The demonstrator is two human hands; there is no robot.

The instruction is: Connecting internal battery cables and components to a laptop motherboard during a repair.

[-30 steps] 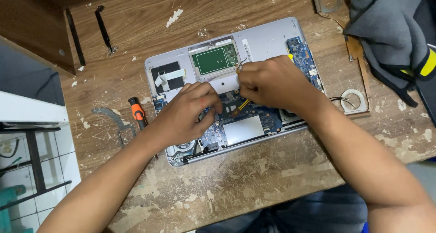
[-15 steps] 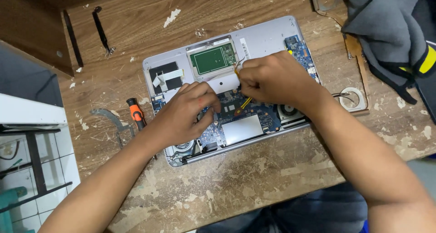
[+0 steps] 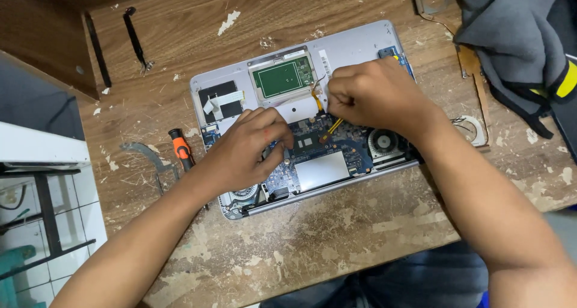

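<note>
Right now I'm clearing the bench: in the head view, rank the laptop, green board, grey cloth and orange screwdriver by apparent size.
1. Laptop
2. Grey cloth, partly cut off by the frame
3. Green board
4. Orange screwdriver

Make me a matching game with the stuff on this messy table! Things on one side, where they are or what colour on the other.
Things:
1. screwdriver
2. grey cloth
3. fan
4. left hand

Places or colours:
A. inside the open laptop, just below the right hand
B. on the wooden table, left of the laptop, with an orange and black handle
C. resting on the blue circuit board
D. piled at the table's top right corner

Pairs: 1-B, 2-D, 3-A, 4-C
</note>
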